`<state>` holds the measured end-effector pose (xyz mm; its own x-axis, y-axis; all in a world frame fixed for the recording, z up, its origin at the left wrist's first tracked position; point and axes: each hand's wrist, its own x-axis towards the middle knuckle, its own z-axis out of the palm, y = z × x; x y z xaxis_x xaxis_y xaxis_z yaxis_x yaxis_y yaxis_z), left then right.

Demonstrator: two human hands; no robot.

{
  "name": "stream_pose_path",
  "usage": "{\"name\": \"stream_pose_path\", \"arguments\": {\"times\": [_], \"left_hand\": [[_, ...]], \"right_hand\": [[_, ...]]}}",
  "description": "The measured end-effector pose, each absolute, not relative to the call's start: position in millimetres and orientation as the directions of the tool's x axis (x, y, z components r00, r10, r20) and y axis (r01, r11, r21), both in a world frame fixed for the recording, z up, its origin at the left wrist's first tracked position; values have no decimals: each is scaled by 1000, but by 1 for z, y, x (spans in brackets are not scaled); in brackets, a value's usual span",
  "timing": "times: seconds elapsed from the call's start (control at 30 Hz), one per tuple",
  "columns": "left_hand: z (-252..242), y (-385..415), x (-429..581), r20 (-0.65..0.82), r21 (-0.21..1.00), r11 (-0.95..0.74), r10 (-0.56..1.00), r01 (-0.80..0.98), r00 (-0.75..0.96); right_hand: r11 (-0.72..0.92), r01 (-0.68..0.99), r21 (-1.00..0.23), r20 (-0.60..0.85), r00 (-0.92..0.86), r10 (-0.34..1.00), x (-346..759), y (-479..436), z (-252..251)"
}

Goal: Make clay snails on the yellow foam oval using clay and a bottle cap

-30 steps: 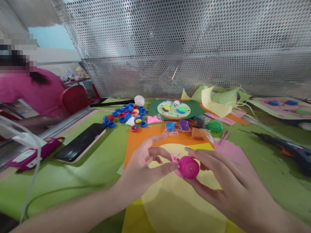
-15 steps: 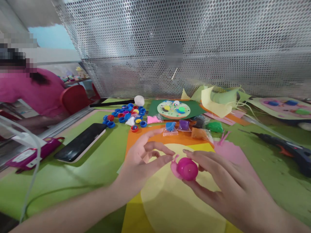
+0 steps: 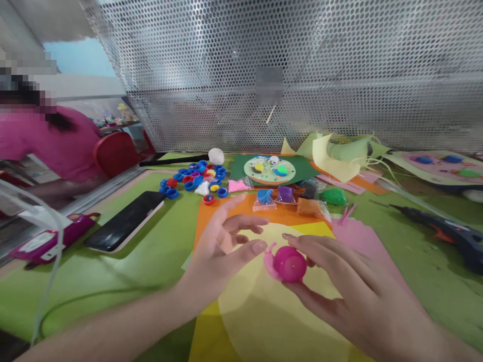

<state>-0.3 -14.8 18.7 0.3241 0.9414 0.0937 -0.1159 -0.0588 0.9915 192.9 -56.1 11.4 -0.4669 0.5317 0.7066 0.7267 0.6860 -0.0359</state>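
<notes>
A small pink snail [image 3: 290, 263], with a round bottle-cap-like shell, a lighter pink body and thin feelers, is held by my right hand [image 3: 347, 281]. The thumb is under it and the fingers lie behind and above. Just left of the snail's head, my left hand [image 3: 222, 249] is open, its thumb and index finger apart and nothing between them. Beneath both hands lies a pale yellow paper circle [image 3: 279, 319] on yellow and orange sheets [image 3: 209, 221].
Bottle caps [image 3: 188, 185] lie in a pile at back left, beside a phone [image 3: 126, 221]. Bags of coloured clay [image 3: 285, 194] sit behind my hands. A glue gun [image 3: 445, 229] rests at right. A perforated metal panel [image 3: 211, 75] stands behind; a person in pink [image 3: 64, 138] sits at left.
My left thumb and index finger have spread apart and moved off the snail's feelers. The snail has shifted very slightly left in my right hand.
</notes>
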Motion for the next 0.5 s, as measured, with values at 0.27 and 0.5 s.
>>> {"name": "stream_pose_path", "arguments": {"times": [0.27,0.5], "left_hand": [[20,-19,0,-1,1000,3,917,-5,398],[21,-18,1,-49,994,12,935,107,352]], "right_hand": [[701,712,-25,703,-487,519,189,-54,14],[663,747,-42,717,-439,541,193,-54,10]]}}
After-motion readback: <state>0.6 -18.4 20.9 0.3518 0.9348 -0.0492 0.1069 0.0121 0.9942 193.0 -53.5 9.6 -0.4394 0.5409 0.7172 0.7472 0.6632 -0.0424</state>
